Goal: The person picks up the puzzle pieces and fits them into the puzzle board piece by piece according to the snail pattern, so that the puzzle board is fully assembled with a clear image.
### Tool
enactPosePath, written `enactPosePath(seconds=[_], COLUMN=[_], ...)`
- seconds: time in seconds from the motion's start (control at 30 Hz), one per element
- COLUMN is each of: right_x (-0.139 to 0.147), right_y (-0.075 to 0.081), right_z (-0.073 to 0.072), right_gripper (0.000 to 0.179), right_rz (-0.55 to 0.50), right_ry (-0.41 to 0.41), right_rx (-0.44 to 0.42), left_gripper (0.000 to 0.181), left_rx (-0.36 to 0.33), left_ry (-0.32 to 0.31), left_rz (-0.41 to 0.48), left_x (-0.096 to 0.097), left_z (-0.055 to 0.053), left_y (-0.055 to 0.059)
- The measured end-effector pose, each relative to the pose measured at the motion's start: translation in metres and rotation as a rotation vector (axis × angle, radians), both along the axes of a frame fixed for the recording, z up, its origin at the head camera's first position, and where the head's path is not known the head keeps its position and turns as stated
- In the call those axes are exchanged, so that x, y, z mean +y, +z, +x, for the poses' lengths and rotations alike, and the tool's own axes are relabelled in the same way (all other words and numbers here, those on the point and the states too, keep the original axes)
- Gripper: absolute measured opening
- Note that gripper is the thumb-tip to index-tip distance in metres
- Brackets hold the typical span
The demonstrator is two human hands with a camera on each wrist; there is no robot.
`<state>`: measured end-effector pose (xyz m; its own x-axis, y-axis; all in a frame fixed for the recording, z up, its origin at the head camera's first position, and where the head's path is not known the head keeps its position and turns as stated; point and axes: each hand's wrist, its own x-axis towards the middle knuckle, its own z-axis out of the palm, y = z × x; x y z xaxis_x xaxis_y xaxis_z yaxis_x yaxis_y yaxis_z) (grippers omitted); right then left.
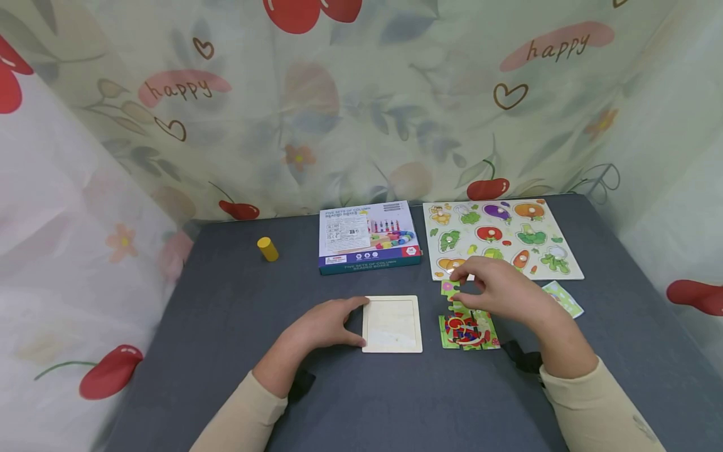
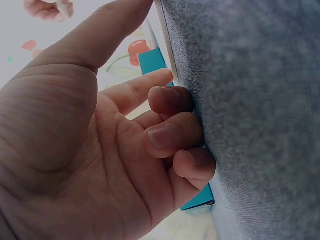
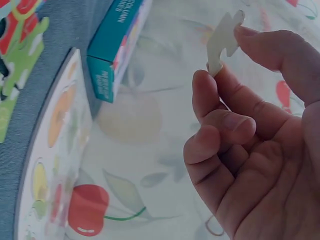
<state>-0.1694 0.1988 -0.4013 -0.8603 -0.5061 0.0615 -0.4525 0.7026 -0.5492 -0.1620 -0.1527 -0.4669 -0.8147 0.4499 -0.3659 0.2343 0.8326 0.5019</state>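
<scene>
Square tray [image 1: 391,323], pale, one: flat on the grey counter [image 1: 226,376]; our landmark. Left hand [image 1: 324,323]: at the tray's left edge; we record its grip as thumb and forefinger spread apart, tips touching the tray. Right hand [image 1: 499,292]: raised, right of the tray; we find its grip pinched on one jigsaw piece [image 3: 218,41]. Partly joined puzzle [image 1: 471,333]: just right of the tray. We also list: printed box [image 1: 369,238], beyond the tray; vegetable board [image 1: 511,233], beyond and right; yellow cylinder [image 1: 268,249], beyond and left.
</scene>
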Motion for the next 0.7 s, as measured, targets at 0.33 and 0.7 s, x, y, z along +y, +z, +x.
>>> enactPosePath(seconds=[0.33, 0.7], right_x=[-0.003, -0.013], right_y=[0.019, 0.029], right_z=[0.013, 0.016], right_gripper=[0.024, 0.025], right_rz=[-0.061, -0.153], right_ry=[0.032, 0.039], right_rx=[0.125, 0.175], left_gripper=[0.088, 0.088], left_rx=[0.003, -0.002], left_ry=[0.0, 0.002], left_rz=[-0.004, -0.002], left_x=[0.001, 0.0], left_z=[-0.001, 0.0], left_y=[-0.001, 0.0])
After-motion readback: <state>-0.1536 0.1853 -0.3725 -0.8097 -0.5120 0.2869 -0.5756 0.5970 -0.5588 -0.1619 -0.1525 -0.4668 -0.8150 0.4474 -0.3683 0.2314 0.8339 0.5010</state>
